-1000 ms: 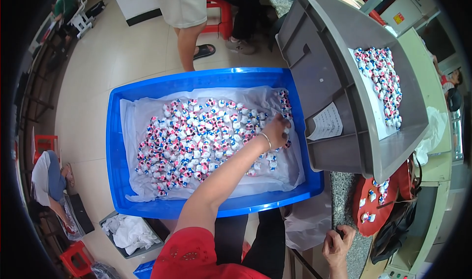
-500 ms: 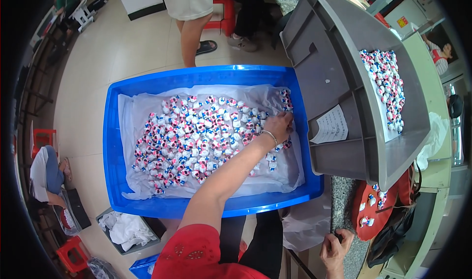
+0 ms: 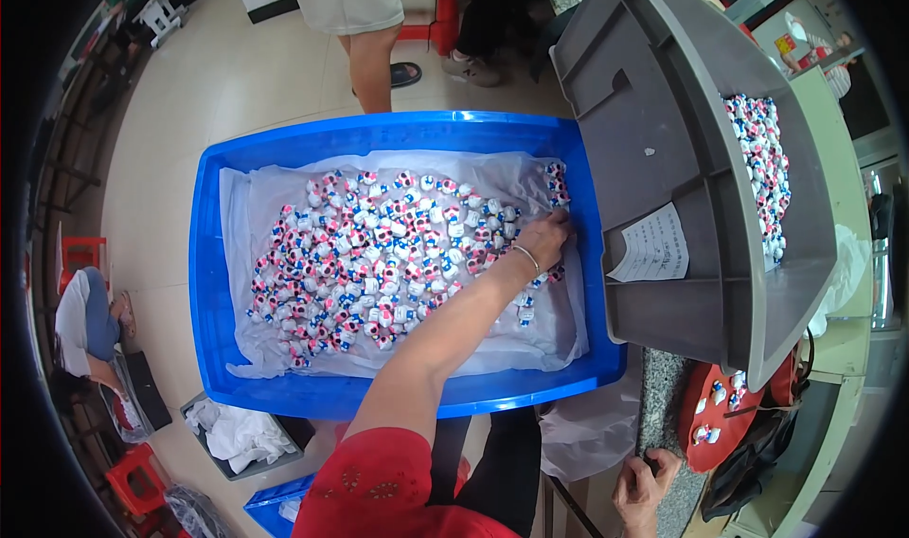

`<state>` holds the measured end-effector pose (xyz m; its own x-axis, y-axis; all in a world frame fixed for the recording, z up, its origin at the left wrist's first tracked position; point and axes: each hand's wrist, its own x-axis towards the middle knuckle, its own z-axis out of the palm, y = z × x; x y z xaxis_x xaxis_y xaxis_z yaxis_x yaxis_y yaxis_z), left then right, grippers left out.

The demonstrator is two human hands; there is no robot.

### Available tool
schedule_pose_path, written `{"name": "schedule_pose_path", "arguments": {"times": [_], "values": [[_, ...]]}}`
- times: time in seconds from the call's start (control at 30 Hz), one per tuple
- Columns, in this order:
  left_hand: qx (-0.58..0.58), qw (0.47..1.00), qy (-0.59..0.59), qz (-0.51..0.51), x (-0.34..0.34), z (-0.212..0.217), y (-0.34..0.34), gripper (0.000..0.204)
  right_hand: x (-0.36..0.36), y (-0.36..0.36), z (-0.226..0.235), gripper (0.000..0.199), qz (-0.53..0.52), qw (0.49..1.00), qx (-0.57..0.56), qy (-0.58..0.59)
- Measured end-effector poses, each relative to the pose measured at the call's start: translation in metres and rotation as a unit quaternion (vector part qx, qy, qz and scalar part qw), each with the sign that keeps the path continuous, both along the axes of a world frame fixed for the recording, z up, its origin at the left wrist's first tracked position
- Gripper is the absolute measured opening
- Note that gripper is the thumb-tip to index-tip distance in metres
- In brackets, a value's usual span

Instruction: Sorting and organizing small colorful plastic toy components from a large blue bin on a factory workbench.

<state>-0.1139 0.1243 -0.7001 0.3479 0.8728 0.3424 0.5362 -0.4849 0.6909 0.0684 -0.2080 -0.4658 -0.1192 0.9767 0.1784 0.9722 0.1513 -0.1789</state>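
Note:
My left hand, with a bracelet at its wrist, reaches across a blue bin to its right wall. The fingers are bent down, close to a short row of small figurines along that wall; whatever they grip is hidden. Many more white, pink and blue figurines lie loose on a white plastic liner in the bin. At the lower right my right hand is curled beside the speckled counter, thumb and fingers drawn together. I cannot make out what, if anything, is in it.
A grey crate with figurines inside stands tilted against the bin's right side. Figurines lie on a red surface below it. A person in light shorts stands beyond the bin. A grey box with white plastic is on the floor.
The view has shifted a little, and the grey crate appears slightly farther right. My left hand stays at the bin's right wall; my right hand stays curled near the counter.

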Motion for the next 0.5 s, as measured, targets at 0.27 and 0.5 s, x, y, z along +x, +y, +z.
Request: {"name": "schedule_pose_path", "arguments": {"times": [0.27,0.5], "values": [[-0.039,0.997,0.054,-0.037,-0.016,0.019,-0.011,0.032,-0.009,-0.012,0.001,0.028,-0.007,1.000,0.006,0.011],[0.005,0.995,0.077,-0.063,-0.027,0.049,-0.049,0.016,0.003,-0.014,0.013,0.031,0.004,1.000,-0.002,0.003]]}}
